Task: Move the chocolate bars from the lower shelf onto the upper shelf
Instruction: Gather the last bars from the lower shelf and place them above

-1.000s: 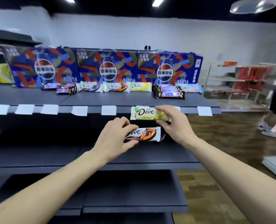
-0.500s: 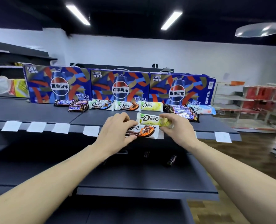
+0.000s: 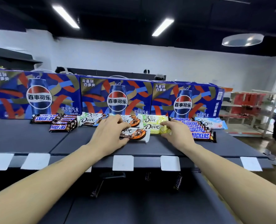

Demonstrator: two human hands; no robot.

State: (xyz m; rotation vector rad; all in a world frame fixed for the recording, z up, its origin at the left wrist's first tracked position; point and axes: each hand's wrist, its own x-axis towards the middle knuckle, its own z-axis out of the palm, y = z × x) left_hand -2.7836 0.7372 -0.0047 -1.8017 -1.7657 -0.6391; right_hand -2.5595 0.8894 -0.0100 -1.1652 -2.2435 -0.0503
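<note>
Shop floor: dark display shelf [image 3: 37, 139] with white price tags [image 3: 123, 162], cola gift boxes [image 3: 116, 98], rows of chocolate bars [image 3: 200, 135], more racks [image 3: 250, 110] behind.

Chocolate bars [image 3: 134, 134] lie on upper shelf [image 3: 29, 139] before boxes [image 3: 116, 98].

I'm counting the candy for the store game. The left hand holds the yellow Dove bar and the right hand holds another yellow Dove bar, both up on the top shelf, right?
Not quite. The head view shows the left hand holding the orange-and-brown Dove bar, not a yellow one. The right hand does hold a yellow Dove bar, and both are up on the top shelf.
</note>
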